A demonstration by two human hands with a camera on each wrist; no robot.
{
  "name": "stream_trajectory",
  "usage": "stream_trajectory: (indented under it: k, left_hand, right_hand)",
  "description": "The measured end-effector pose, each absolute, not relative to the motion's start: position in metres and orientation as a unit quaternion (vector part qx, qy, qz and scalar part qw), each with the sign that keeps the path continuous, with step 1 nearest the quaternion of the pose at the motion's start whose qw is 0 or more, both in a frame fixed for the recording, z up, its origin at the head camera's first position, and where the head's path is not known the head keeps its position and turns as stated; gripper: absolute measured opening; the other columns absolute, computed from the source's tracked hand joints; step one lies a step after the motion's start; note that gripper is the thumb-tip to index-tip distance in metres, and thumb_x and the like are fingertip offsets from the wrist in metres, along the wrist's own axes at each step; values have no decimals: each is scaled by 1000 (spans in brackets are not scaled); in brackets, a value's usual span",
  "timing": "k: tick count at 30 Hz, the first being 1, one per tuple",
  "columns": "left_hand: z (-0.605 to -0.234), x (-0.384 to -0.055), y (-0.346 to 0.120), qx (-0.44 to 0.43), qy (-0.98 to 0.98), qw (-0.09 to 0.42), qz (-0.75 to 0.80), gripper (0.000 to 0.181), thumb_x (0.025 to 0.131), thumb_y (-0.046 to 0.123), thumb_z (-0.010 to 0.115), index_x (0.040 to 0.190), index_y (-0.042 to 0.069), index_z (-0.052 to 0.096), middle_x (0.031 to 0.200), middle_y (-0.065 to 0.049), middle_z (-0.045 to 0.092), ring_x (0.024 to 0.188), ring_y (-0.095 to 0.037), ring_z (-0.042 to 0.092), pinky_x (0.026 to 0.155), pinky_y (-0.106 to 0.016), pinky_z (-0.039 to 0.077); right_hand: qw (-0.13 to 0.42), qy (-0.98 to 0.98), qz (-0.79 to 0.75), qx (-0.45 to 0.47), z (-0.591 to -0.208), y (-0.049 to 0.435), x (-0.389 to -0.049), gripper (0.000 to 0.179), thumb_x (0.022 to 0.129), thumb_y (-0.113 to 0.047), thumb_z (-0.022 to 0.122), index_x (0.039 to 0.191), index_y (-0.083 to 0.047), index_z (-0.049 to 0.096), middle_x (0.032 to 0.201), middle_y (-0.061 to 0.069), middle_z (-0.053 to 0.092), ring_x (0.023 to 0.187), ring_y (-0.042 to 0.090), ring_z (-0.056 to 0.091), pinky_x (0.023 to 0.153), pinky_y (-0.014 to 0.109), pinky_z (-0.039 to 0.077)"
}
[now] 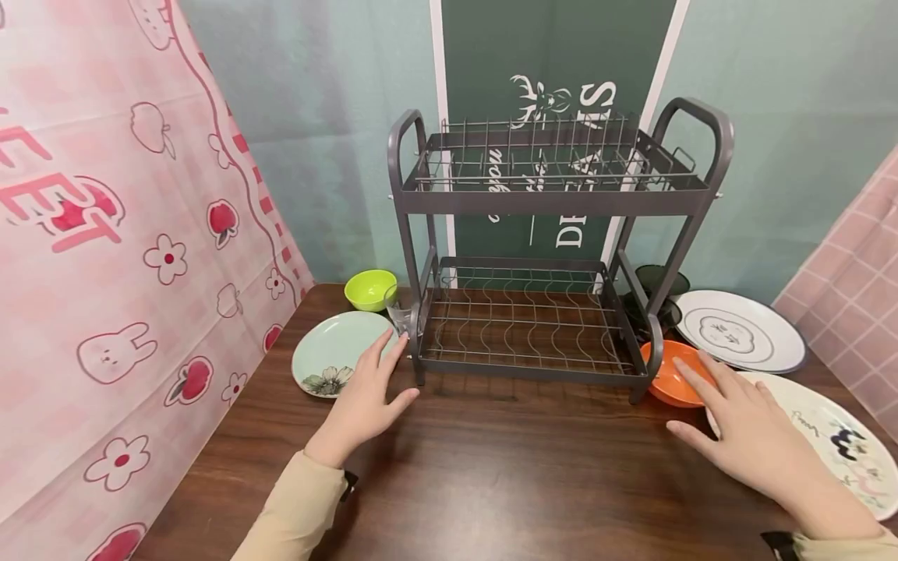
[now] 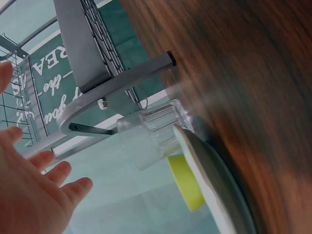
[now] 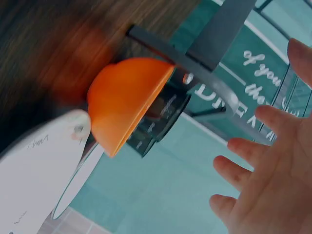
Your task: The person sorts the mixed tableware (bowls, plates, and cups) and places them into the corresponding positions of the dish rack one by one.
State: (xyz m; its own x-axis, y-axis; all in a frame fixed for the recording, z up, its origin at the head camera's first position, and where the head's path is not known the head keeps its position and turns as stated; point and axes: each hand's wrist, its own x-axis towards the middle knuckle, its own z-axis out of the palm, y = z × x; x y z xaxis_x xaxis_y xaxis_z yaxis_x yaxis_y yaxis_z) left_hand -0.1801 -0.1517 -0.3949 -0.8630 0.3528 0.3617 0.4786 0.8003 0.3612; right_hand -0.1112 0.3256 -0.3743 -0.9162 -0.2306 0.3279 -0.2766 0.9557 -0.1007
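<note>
My left hand [image 1: 361,405], fingers spread and holding nothing, hovers over the table in front of a pale green plate [image 1: 344,343] with a flower print. Just beyond its fingertips a clear glass [image 2: 146,134] stands beside the left leg of a dark two-tier dish rack [image 1: 554,204]. Behind the plate is a lime-green bowl [image 1: 370,290]. My right hand [image 1: 751,436] is likewise spread and holds nothing; in the head view it overlaps an orange bowl [image 3: 124,100] and a white floral plate [image 1: 849,444]. The right wrist view shows its fingers apart from the bowl.
Both rack tiers hold only wire slots. Dark translucent dishes [image 3: 163,114] stand by the rack's right legs, behind the orange bowl. A white plate with a dark rim [image 1: 772,315] lies at the back right. A pink printed cloth [image 1: 168,312] hangs along the left side.
</note>
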Motion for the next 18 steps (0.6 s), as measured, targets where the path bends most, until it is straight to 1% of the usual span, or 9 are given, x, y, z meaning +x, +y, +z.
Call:
stream_trajectory:
  k: [4,5,8,10,12,15,18]
  left_hand:
    - [-396,-183,-152,-217,-928,148,-264,77,86,35,63,148,19,20,152,-12,19,138,-34,24,102,-54,34]
    - [-396,-183,-152,-216,-925,150,-273,77,86,35,63,148,20,19,152,-12,19,138,-34,24,102,-54,33]
    - [-397,-185,-151,-210,-919,155,-297,78,86,33,63,148,23,17,152,-10,18,138,-33,24,103,-55,33]
    - [-397,-185,-150,-208,-912,161,-315,77,87,31,63,148,23,17,152,-9,18,138,-33,23,103,-55,32]
    - [-396,-186,-150,-206,-902,170,-339,75,87,28,63,148,21,20,152,-10,21,139,-31,23,105,-54,30]
    - [-396,-188,-150,-205,-885,191,-372,70,87,24,62,146,15,25,150,-11,26,138,-29,25,107,-52,28]
    - [-396,-190,-151,-202,-872,200,-398,67,88,24,61,145,14,27,148,-12,30,138,-27,27,109,-49,26]
  right_hand:
    - [178,-974,86,113,-372,337,-113,87,80,-45,66,148,-18,21,147,27,24,117,54,33,100,65,14]
    - [181,-973,92,106,-372,340,-113,86,81,-44,66,148,-17,21,146,28,23,119,54,32,101,66,13]
    - [196,-972,105,82,-371,350,-113,83,83,-41,64,148,-14,21,145,31,23,119,56,31,97,67,17]
    - [198,-971,116,61,-371,357,-113,82,84,-40,62,148,-12,19,146,33,20,117,59,29,94,69,18]
    - [198,-971,132,37,-371,363,-112,81,86,-38,60,148,-10,16,146,34,17,117,61,27,94,69,17]
    - [197,-967,159,2,-373,372,-111,79,89,-36,57,148,-6,13,145,37,12,123,63,18,99,69,11]
    - [204,-961,186,-29,-377,382,-109,78,90,-33,54,147,-2,11,145,37,10,130,59,9,105,66,3]
